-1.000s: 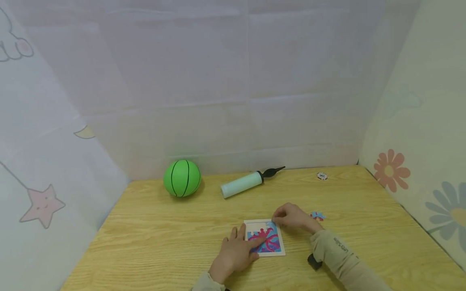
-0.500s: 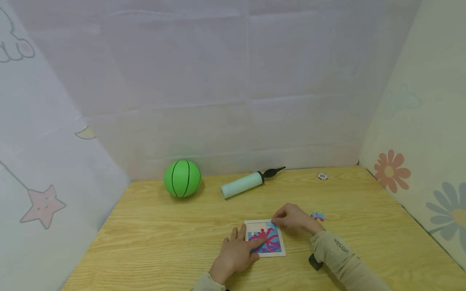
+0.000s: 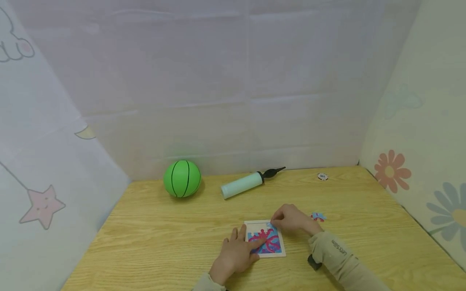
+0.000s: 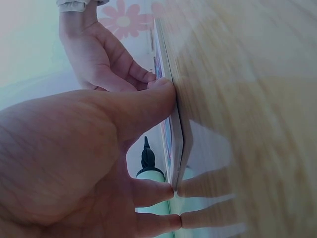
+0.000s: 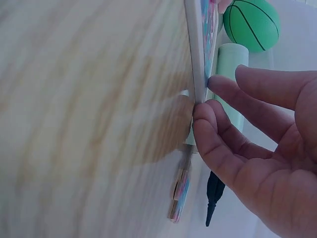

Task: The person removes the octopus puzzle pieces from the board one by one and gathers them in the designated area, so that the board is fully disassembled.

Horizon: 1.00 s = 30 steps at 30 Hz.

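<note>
A jigsaw puzzle (image 3: pixel 270 243) with a pink, octopus-like figure on blue lies in a white frame (image 3: pixel 273 255). Bare tray shows in its upper left part. My left hand (image 3: pixel 236 251) rests with spread fingers over the frame's left side, the index finger on the pink figure. In the left wrist view its thumb (image 4: pixel 148 106) lies along the near edge. My right hand (image 3: pixel 291 218) is at the far right corner; in the right wrist view its index fingertip (image 5: pixel 212 82) presses the puzzle, other fingertips touch the frame's corner, and the thumb stands apart.
Loose joined-looking puzzle pieces (image 3: pixel 318 216) lie right of the frame, beyond my right wrist. A green ball (image 3: pixel 182 178), a pale hand pump (image 3: pixel 243 184) with black nozzle and a round chip (image 3: pixel 322 176) stand along the back. Printed cloth walls surround the wooden table (image 3: pixel 164 242).
My right hand has shifted very slightly left at the frame's corner. The left hand stays in place on the puzzle.
</note>
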Each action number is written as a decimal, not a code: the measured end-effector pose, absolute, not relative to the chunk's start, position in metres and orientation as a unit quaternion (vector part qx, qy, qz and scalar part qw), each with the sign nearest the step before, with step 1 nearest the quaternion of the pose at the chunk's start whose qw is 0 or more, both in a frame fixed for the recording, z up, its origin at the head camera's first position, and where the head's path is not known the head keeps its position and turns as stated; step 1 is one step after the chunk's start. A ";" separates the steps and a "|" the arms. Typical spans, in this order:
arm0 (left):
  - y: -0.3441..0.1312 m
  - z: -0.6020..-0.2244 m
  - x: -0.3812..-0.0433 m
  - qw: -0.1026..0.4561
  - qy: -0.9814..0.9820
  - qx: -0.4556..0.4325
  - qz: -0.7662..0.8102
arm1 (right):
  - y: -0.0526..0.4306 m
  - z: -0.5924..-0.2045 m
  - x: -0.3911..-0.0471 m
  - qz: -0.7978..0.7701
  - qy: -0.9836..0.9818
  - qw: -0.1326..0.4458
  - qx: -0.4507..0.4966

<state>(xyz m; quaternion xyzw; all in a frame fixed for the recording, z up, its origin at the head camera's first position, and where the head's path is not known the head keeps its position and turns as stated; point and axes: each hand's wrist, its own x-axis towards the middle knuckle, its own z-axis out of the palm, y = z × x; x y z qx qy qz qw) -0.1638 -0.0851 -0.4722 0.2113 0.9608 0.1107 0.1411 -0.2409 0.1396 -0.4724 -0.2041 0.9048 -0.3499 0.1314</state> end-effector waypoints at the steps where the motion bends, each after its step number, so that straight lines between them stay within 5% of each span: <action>1: -0.085 -0.473 -0.164 0.142 0.961 0.211 0.111 | 0.139 -0.473 -0.241 -0.350 0.905 0.131 -0.204; 30: -0.085 -0.471 -0.163 0.133 0.962 0.214 0.109 | 0.135 -0.477 -0.239 -0.380 0.902 0.113 -0.170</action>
